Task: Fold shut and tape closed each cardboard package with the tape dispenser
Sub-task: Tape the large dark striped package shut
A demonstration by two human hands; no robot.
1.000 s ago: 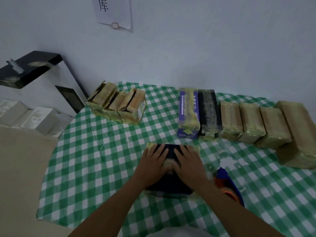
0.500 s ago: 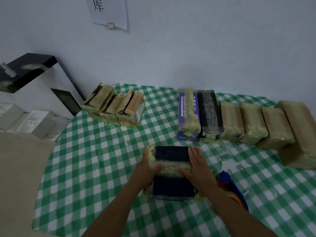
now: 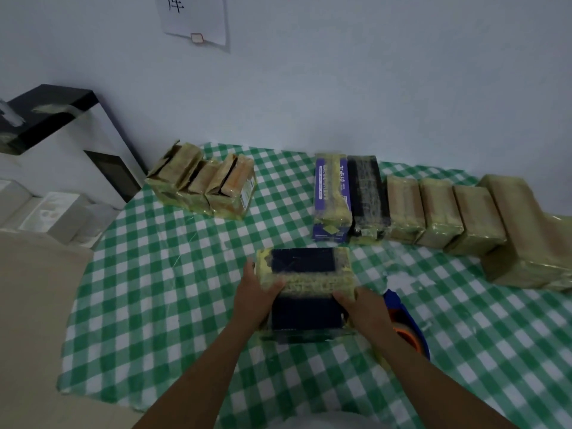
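The counter (image 3: 185, 274) wears a green-and-white check. The package (image 3: 305, 311) in the middle is dark navy under a band of pale yellow tape, and the tape dispenser (image 3: 410, 326) beside it is blue with an orange roll. Behind, a purple box (image 3: 331, 193) with white lettering, a black box (image 3: 366, 187) and tan boxes (image 3: 439, 209) carry yellowish tape

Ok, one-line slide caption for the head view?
A taped dark box gripped by left hand and right hand on the checked table, tape dispenser by the right wrist.
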